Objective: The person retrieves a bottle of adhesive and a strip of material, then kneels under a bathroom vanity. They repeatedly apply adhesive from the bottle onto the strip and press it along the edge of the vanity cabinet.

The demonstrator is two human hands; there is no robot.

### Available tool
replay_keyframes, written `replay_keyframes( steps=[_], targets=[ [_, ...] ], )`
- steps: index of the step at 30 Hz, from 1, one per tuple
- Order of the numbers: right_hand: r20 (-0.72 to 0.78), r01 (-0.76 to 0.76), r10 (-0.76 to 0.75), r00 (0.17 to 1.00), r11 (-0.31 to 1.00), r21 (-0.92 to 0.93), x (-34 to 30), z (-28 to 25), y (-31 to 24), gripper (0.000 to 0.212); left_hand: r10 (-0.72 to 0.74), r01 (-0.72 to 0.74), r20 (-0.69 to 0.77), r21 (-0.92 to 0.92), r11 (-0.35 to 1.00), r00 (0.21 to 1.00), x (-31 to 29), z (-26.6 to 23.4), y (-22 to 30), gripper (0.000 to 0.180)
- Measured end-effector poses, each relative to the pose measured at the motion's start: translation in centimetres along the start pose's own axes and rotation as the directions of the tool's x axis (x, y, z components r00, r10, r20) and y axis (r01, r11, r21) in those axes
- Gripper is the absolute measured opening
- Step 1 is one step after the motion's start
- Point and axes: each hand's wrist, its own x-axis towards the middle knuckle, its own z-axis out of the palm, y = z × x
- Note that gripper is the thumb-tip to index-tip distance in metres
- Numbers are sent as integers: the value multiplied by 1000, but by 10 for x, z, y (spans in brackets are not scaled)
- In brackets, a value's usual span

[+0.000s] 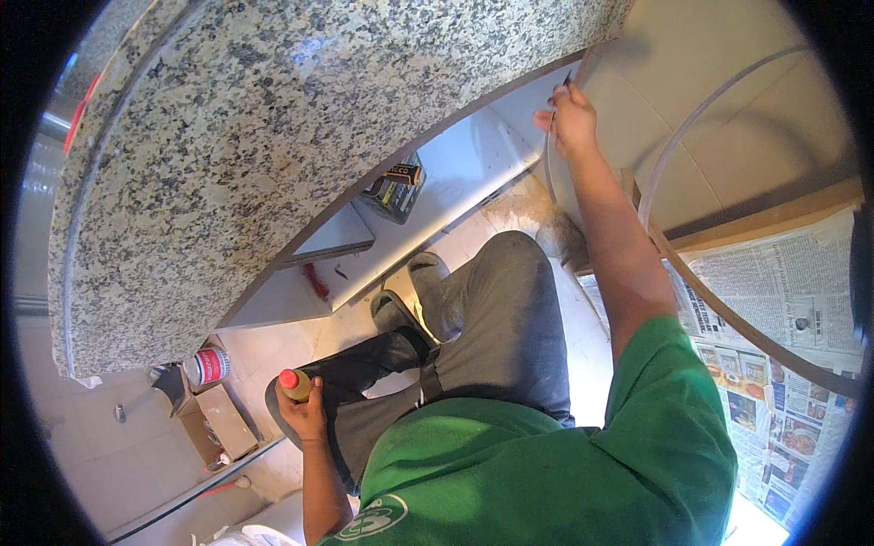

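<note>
My left hand [305, 417] is wrapped round a small bottle [295, 386] with a red cap and yellowish-brown body, held over my left knee. My right hand [574, 125] is raised to the right end of the cabinet, beneath the granite countertop [273, 155]. Its fingers are pinched on a thin strip [548, 168] that hangs down in a slight curve. A small dark tip shows above the fingers, too small to make out. The open white cabinet [437, 214] lies just left of this hand.
Inside the cabinet stands a dark box-shaped container [398, 196]. A long strip [678, 136] loops along the right wall. Newspaper [774, 291] covers a surface there. At the lower left are a red-and-white tin [211, 365] and a cardboard box [223, 423]. The countertop overhangs my legs.
</note>
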Motion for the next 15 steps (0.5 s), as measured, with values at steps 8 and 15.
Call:
replay_keyframes(
  steps=[8, 15],
  targets=[
    [383, -417, 324, 865, 889, 189, -168, -13, -18, 35, -15, 15, -2, -41, 999, 1000, -6, -3, 0, 47],
    [625, -594, 449, 638, 804, 30, -271, -22, -19, 46, 36, -5, 184, -168, 986, 982, 13, 24, 41, 56]
  ],
)
